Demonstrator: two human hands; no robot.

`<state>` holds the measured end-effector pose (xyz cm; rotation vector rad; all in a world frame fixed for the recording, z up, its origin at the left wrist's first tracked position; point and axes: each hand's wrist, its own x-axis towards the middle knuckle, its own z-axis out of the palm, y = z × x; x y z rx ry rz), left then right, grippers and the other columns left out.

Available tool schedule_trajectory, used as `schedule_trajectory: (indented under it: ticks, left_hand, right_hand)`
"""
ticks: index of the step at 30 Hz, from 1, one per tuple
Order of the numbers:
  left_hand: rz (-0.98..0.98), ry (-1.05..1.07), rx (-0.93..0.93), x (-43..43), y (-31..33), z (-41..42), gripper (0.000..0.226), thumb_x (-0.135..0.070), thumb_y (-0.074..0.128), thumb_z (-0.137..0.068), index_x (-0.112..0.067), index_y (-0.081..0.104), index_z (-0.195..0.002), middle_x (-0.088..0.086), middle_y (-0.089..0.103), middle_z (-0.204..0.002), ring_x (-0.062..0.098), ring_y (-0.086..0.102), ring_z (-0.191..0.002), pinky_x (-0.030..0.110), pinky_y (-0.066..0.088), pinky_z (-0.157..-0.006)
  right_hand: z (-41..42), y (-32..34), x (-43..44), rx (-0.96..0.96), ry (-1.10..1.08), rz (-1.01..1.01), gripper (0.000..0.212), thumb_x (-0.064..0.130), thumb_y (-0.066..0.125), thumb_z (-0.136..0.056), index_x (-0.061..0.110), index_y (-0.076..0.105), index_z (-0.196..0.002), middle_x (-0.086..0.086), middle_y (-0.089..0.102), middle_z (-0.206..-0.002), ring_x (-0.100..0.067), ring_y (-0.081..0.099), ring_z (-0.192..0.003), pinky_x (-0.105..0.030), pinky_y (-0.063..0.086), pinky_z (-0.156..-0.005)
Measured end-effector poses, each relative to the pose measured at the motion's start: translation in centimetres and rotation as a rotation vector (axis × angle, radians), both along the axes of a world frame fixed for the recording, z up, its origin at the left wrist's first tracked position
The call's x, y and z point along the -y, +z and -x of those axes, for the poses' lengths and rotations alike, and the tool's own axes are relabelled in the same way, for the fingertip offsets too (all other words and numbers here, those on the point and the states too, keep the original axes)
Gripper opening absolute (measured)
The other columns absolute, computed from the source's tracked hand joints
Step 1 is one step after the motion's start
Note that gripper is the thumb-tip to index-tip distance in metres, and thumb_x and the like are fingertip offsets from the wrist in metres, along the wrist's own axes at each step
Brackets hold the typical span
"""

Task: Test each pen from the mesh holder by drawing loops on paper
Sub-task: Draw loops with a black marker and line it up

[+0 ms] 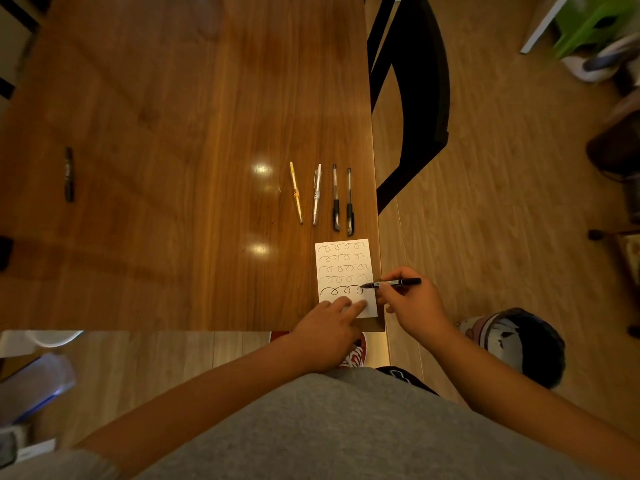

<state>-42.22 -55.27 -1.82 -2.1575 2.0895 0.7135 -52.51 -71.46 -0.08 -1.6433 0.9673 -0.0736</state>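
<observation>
A white sheet of paper [343, 261] lies at the table's near right corner, carrying several rows of loops. My right hand [412, 303] grips a black marker [394, 283] whose tip touches the paper at the right end of the lowest, boldest row. My left hand [329, 327] presses its fingers flat on the paper's bottom edge. Beyond the paper lie a yellow pen [296, 192], a white pen [317, 194] and two black-gripped clear pens [335, 197] [349, 201], side by side. No mesh holder is in view.
A black marker [69, 174] lies alone far left on the wooden table [173, 133]. A black chair [412, 91] stands past the table's right edge. A dark helmet-like object [516, 341] sits on the floor to the right.
</observation>
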Motion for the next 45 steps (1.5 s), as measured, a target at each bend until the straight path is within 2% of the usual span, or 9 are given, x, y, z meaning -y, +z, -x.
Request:
schedule_trajectory:
  ticks: [5,19,24,27,29,30,36,42,45]
  left_hand:
    - [0.01,0.019,-0.019,0.0,-0.2,0.3,0.029,-0.036,0.053,-0.095,-0.019,0.067,-0.114,0.008,0.021,-0.158,0.03,0.023,-0.14,0.046,0.03,-0.108]
    - [-0.001,0.044,-0.021,0.4,0.2,0.1,0.037,-0.039,0.045,-0.099,-0.019,0.058,-0.128,0.007,0.028,-0.156,0.027,0.029,-0.138,0.044,0.036,-0.105]
    - [0.012,0.22,-0.194,0.2,0.6,-0.3,0.039,-0.041,0.043,-0.099,-0.018,0.055,-0.129,0.003,0.042,-0.148,0.021,0.038,-0.133,0.038,0.039,-0.104]
    - [0.036,0.407,-0.303,0.1,1.3,-0.5,0.033,-0.044,0.044,-0.098,-0.022,0.057,-0.119,0.0,0.06,-0.121,0.015,0.055,-0.11,0.026,0.048,-0.087]
    - [0.026,0.517,-0.344,0.0,1.9,-0.6,0.028,-0.045,0.045,-0.097,-0.027,0.056,-0.116,-0.002,0.064,-0.112,0.007,0.055,-0.092,0.014,0.041,-0.069]
    - [0.028,0.552,-0.359,-0.1,2.2,-0.7,0.027,-0.045,0.046,-0.097,-0.029,0.055,-0.117,-0.003,0.064,-0.113,0.006,0.055,-0.091,0.012,0.038,-0.066]
    - [0.082,0.63,-0.39,0.0,4.2,-0.9,0.026,-0.044,0.048,-0.097,-0.031,0.054,-0.119,-0.006,0.065,-0.115,0.009,0.06,-0.098,0.025,0.052,-0.081]
    - [0.138,0.657,-0.367,0.5,5.4,-0.7,0.025,-0.044,0.048,-0.097,-0.032,0.055,-0.118,-0.007,0.066,-0.113,0.006,0.057,-0.09,0.017,0.048,-0.072]
    - [0.157,0.664,-0.376,0.9,6.3,-0.6,0.025,-0.043,0.047,-0.098,-0.03,0.055,-0.118,-0.007,0.066,-0.108,0.007,0.059,-0.087,0.022,0.052,-0.073]
  right_hand:
    - [0.3,0.1,0.5,-0.01,-0.01,0.008,0.004,0.016,0.064,-0.093,0.02,0.062,-0.093,0.002,0.07,-0.087,-0.012,0.07,-0.077,-0.017,0.053,-0.055]
    - [1.4,0.5,1.2,-0.083,-0.078,0.002,0.006,0.014,0.062,-0.093,0.02,0.062,-0.09,-0.003,0.07,-0.081,-0.015,0.071,-0.071,-0.02,0.053,-0.056]
    - [1.4,2.2,1.6,-0.041,-0.19,-0.105,0.007,0.011,0.062,-0.091,0.016,0.065,-0.089,-0.006,0.071,-0.076,-0.013,0.069,-0.062,-0.021,0.053,-0.055]
    - [1.3,3.6,1.6,-0.033,-0.18,-0.197,0.009,0.005,0.061,-0.09,0.012,0.066,-0.087,-0.004,0.068,-0.066,-0.012,0.064,-0.054,-0.022,0.052,-0.052]
    - [1.1,4.5,1.4,-0.031,-0.137,-0.24,0.011,0.003,0.059,-0.092,0.01,0.065,-0.085,-0.001,0.064,-0.059,-0.013,0.061,-0.051,-0.023,0.05,-0.05]
    - [1.0,4.9,1.3,-0.033,-0.118,-0.247,0.012,0.003,0.058,-0.092,0.009,0.064,-0.084,-0.001,0.062,-0.057,-0.014,0.059,-0.05,-0.024,0.049,-0.049]
    - [0.3,6.4,1.3,-0.008,-0.066,-0.203,0.016,0.003,0.056,-0.094,0.008,0.062,-0.08,0.0,0.06,-0.055,-0.015,0.056,-0.048,-0.027,0.049,-0.047]
    - [-0.3,7.3,1.2,0.01,0.035,-0.189,0.018,0.005,0.058,-0.093,0.012,0.065,-0.078,0.001,0.062,-0.056,-0.014,0.058,-0.048,-0.024,0.049,-0.047]
    - [-0.4,7.5,0.7,0.038,0.057,-0.242,0.011,0.014,0.059,-0.095,0.011,0.067,-0.088,0.0,0.068,-0.063,-0.013,0.062,-0.053,-0.024,0.051,-0.051]
